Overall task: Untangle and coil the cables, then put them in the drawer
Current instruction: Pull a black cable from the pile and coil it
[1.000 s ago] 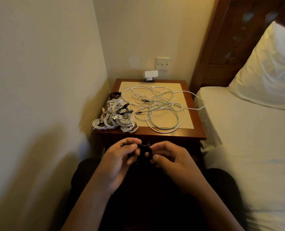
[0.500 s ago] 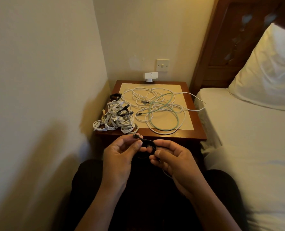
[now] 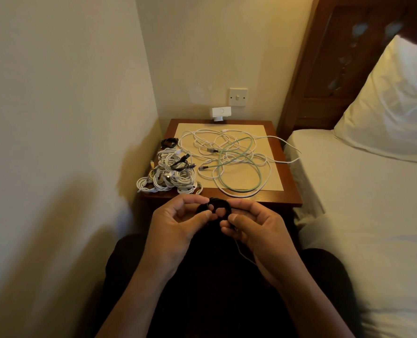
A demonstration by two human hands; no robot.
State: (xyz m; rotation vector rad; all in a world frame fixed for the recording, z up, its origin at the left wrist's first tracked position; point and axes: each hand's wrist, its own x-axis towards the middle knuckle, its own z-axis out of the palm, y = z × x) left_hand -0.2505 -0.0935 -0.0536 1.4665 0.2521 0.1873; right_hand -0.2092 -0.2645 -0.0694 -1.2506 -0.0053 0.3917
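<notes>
Here your left hand [image 3: 175,223] and right hand [image 3: 253,225] together pinch a small coiled black cable [image 3: 216,208] between them.

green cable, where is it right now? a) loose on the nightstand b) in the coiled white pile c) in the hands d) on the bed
A: the green cable loops among loose white cables on the nightstand; the left hand and right hand hold a black coil.
</notes>
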